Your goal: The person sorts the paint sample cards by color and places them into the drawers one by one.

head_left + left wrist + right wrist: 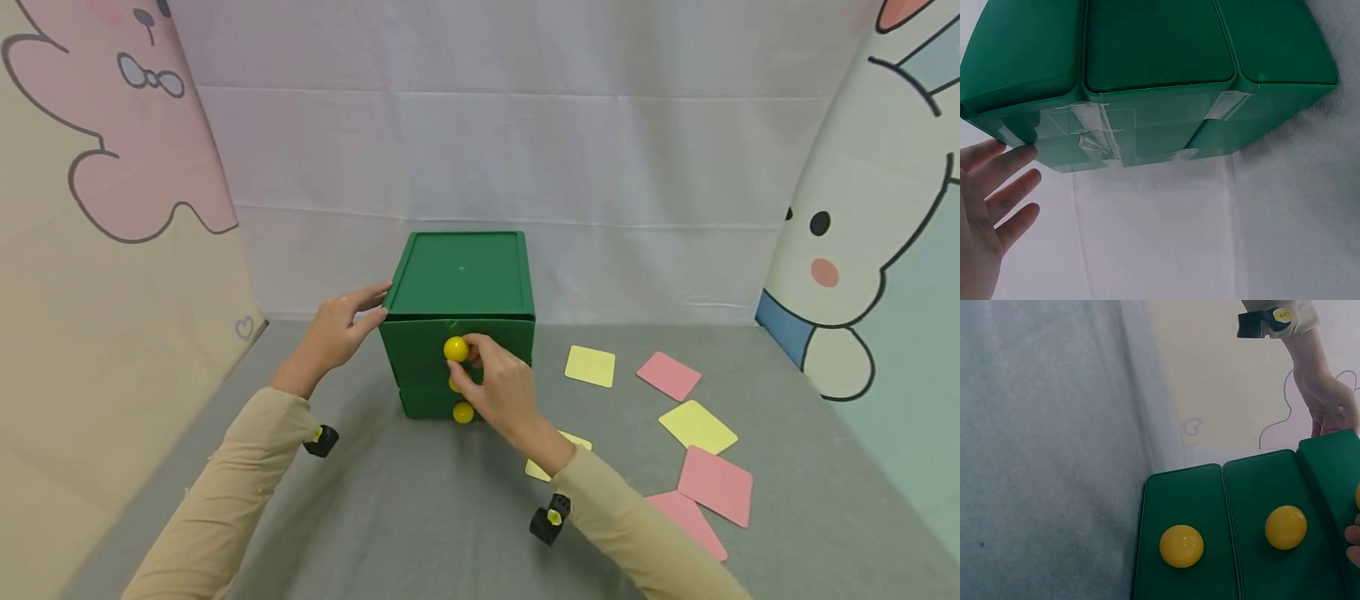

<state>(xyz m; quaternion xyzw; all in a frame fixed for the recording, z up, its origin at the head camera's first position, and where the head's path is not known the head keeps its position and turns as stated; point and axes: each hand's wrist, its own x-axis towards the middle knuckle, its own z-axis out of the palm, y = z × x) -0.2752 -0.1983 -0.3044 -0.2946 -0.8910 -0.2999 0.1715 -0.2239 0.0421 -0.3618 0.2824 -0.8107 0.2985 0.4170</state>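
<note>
A green three-drawer box point(462, 271) stands on the grey cloth, each drawer front bearing a round yellow knob. My right hand point(506, 390) pinches the top knob point(455, 348) between thumb and fingers. That top drawer point(1329, 469) juts slightly past the other two fronts. The middle knob point(1285, 527) and bottom knob point(1181, 546) show fully in the right wrist view. My left hand point(333, 335) touches the box's upper left side with spread, fairly straight fingers point(1013, 164). Clear tape point(1166, 109) runs along that side.
Yellow cards point(590, 367) and pink cards point(716, 486) lie scattered on the right of the grey cloth point(420, 508). One yellow card point(538, 472) lies partly under the right wrist. A white curtain point(495, 150) hangs behind the box, with printed panels point(847, 225) at both sides.
</note>
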